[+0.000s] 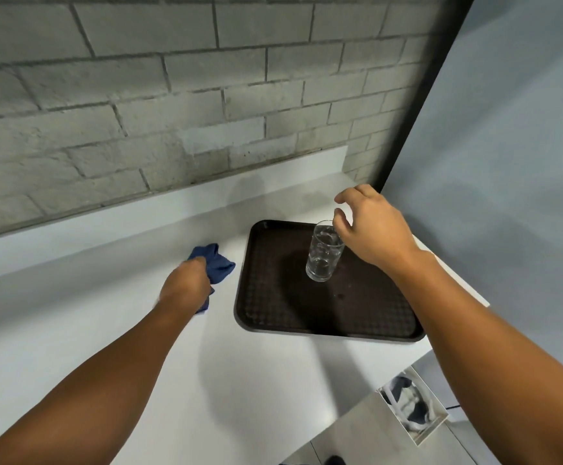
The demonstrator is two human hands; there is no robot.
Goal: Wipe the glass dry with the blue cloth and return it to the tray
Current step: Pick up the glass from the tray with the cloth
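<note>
Left grip: my left hand (186, 283) is clenched round the crumpled blue cloth (219, 263). Its soft woven folds bulge out past my knuckles.
Cloth position: it lies on the smooth white countertop (132, 330), just left of the tray and apart from it.
Right grip: my right hand (370, 226) hovers at the glass rim with fingers loosely curled. One fingertip meets the rim, but I cannot tell whether it pinches.
Glass: the clear, straight-sided cylindrical glass tumbler (323, 256) has a thick base and stands on the tray, toward its far right part.
Tray: the dark brown rectangular plastic tray (273, 317) has rounded corners, a raised lip and a fine grid-textured floor.
Surround: a rough grey brick wall (172, 95) stands behind, and a smooth pale grey panel (508, 146) stands at the right.
</note>
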